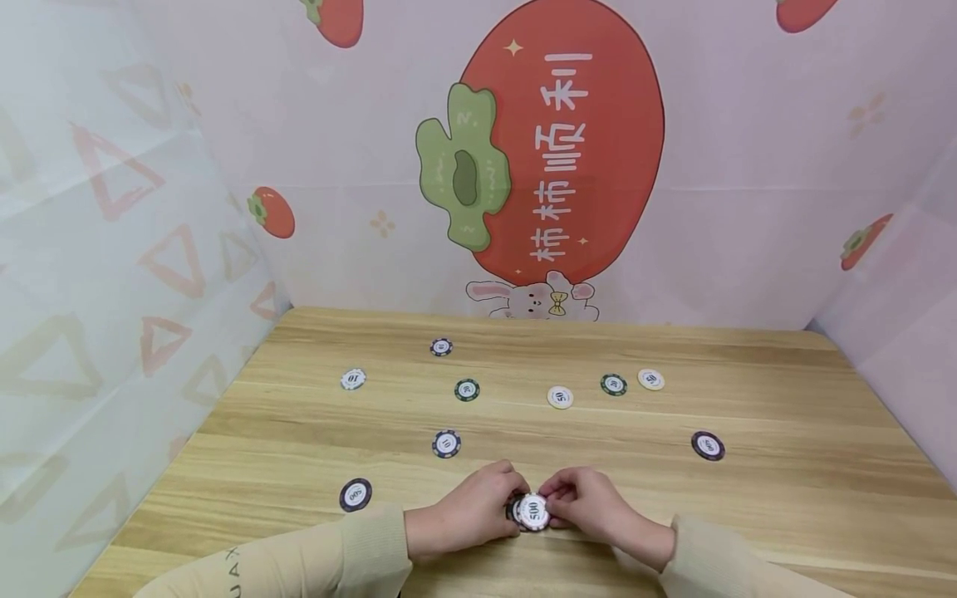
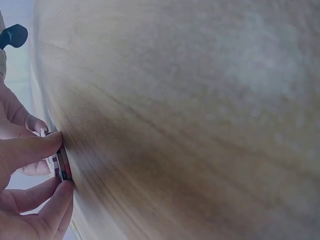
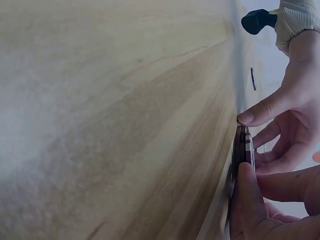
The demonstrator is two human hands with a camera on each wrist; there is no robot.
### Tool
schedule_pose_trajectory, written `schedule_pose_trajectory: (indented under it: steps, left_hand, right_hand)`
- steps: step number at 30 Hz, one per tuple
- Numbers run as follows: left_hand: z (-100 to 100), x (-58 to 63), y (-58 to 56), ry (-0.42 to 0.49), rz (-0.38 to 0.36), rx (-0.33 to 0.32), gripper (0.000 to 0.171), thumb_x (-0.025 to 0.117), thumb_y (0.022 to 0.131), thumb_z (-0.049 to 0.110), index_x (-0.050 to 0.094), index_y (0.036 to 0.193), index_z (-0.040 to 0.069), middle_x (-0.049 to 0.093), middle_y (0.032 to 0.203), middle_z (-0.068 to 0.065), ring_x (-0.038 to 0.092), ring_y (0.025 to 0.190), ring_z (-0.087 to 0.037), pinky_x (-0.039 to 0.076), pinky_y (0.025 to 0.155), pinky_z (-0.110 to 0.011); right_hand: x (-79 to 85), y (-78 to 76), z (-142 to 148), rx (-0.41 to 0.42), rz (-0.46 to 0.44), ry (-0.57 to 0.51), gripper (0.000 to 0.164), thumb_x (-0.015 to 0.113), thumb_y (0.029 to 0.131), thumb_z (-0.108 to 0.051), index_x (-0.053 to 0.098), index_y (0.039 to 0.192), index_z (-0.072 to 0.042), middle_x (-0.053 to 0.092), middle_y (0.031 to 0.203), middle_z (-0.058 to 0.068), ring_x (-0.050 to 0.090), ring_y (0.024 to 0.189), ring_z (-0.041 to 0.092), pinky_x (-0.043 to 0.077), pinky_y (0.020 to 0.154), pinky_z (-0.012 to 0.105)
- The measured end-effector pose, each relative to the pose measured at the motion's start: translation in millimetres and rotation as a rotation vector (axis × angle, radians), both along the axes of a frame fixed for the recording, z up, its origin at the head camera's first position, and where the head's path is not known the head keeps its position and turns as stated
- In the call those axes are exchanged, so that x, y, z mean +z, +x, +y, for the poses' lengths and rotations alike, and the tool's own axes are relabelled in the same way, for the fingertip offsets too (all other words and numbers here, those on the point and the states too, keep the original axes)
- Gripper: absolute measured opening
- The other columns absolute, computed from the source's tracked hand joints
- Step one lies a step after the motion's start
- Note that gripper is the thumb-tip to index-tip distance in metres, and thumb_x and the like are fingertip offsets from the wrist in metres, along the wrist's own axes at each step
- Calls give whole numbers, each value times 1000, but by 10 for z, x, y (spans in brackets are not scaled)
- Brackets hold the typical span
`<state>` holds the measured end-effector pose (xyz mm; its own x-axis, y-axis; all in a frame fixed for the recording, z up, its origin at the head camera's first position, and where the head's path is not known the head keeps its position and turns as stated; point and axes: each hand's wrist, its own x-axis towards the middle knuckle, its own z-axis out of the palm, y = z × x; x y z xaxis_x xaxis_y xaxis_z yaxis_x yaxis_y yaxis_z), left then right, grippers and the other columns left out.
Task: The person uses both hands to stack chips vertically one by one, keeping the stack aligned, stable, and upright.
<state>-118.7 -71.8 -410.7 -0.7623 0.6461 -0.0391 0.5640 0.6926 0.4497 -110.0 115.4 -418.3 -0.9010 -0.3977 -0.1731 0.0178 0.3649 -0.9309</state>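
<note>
At the near middle of the table, my left hand [image 1: 477,508] holds a small stack of poker chips [image 2: 63,164] between thumb and fingers. A white chip marked 500 [image 1: 534,512] lies on top, shifted slightly right of the dark chip [image 1: 514,508] under it. From the other side, my right hand [image 1: 594,503] pinches the white chip's edge with thumb and fingertips. Seen edge-on in the right wrist view, the stacked chips [image 3: 244,145] stand low at the wood surface, between both hands' fingertips. The fingers hide part of the stack's rim.
Single chips lie spread over the wooden table [image 1: 792,482]: a dark 500 chip [image 1: 355,494] left, a blue-edged 10 chip [image 1: 446,443] ahead, a purple-edged chip [image 1: 708,446] right. Farther back are green-edged chips [image 1: 467,389] and white ones [image 1: 561,397]. Printed cloth walls [image 1: 733,208] enclose the table.
</note>
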Motion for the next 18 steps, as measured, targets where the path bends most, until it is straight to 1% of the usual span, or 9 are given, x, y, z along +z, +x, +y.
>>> schedule_pose_trajectory:
  steps: [11,18]
  left_hand:
    - [3,-4,-14,-6,-18,0,33,79,67,14,63,95,9,50,85,7,44,75,1,41,69,-14]
    - [10,-2,-12,-23,-23,8,35,79,67,16,63,98,8,50,86,6,45,76,1,41,69,-14]
  right_hand:
    - [-7,18,-46,-2,-28,-5,13,59,80,7,60,93,11,57,75,6,58,70,15,52,60,24]
    - [0,23,-65,8,-10,2,15,60,79,6,60,94,11,58,76,6,58,71,15,52,60,23]
